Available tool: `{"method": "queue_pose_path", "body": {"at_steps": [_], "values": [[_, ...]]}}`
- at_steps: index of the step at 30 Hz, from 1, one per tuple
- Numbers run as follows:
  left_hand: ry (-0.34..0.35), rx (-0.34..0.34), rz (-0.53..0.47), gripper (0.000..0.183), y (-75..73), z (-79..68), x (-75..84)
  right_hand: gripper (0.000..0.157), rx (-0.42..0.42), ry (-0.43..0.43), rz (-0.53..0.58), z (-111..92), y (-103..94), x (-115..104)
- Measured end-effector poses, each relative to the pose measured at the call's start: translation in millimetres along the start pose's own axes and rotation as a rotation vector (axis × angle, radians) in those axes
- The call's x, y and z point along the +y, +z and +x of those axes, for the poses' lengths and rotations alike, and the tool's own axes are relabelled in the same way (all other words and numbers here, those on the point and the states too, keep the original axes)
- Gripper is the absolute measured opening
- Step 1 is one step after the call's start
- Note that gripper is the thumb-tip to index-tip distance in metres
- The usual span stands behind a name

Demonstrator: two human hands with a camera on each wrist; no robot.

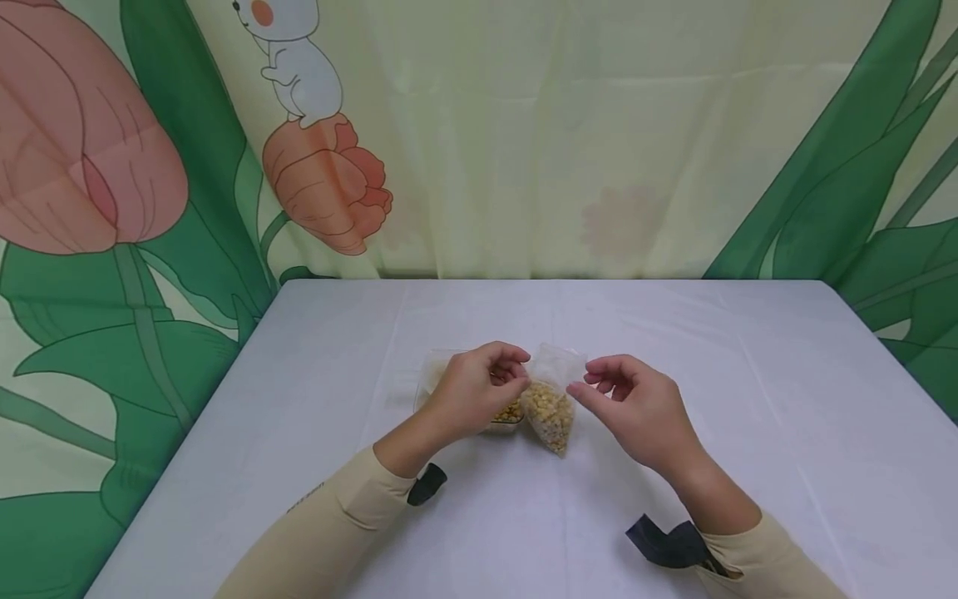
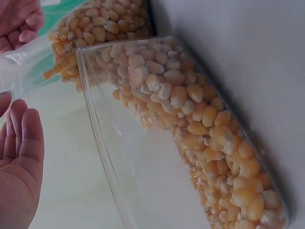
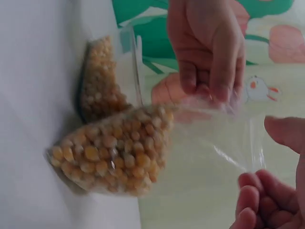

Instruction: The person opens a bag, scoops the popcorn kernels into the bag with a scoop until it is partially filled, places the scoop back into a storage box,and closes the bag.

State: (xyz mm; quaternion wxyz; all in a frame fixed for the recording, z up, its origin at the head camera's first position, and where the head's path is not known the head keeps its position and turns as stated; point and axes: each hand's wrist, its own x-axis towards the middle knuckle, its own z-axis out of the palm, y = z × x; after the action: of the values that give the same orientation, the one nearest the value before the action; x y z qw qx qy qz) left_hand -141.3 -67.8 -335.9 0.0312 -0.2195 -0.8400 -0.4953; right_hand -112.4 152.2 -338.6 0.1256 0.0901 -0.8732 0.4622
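A clear plastic bag (image 1: pixel 550 416), its lower part full of yellow corn kernels, stands upright between the two hands with a pointed corner down at the table. At the bag's upper left edge, my left hand (image 1: pixel 479 383) pinches the thin plastic, as the right wrist view shows. My right hand (image 1: pixel 644 408) is beside the upper right edge, thumb and bent fingers spread apart, fingertips right at the plastic. Behind my left hand sits a clear container (image 2: pixel 97 124) holding more corn kernels, partly hidden by that hand in the head view.
A white cloth covers the table (image 1: pixel 703 349). At its far edge hangs a printed curtain (image 1: pixel 509 166) with flowers, leaves and a white animal. Black straps (image 1: pixel 669 545) show at both wrists, by the beige sleeves.
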Motion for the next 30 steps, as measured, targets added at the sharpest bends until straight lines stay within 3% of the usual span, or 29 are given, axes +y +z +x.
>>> {"method": "queue_pose_path", "body": {"at_steps": [7, 16, 22, 27, 30], "values": [[0.006, -0.010, 0.004, 0.021, 3.2, -0.4, 1.8, 0.039, 0.044, -0.019, -0.056, -8, 10.3, -3], [0.031, -0.007, 0.008, 0.022, 7.6, 1.1, 4.6, 0.031, 0.074, -0.052, -0.086, -11, 15.3, -9], [0.023, -0.024, 0.017, 0.028, 3.7, 2.2, 1.4, 0.016, 0.082, -0.073, -0.086, -11, 17.8, -11], [-0.017, -0.003, 0.000, 0.034, -3.8, 10.0, -2.1, 0.013, 0.078, -0.053, -0.078, -11, 18.3, -11], [-0.068, -0.039, 0.000, 0.038, -6.2, 16.9, -2.5, 0.011, 0.078, -0.047, -0.081, -11, 18.7, -11]]}}
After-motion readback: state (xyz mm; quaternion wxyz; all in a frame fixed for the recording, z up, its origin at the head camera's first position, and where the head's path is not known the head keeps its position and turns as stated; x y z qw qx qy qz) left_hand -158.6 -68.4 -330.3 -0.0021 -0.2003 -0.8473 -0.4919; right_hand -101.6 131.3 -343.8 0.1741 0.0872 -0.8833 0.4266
